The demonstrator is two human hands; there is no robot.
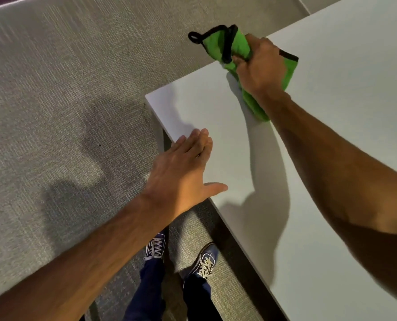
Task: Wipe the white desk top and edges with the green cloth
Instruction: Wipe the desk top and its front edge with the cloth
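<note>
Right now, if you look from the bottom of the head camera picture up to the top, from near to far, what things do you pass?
Shoes → left hand flat at the white desk edge → right hand gripping the green cloth at the desk's far edge → grey carpet beyond.

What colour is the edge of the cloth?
Black trim on the green cloth, seen in the head view.
</note>
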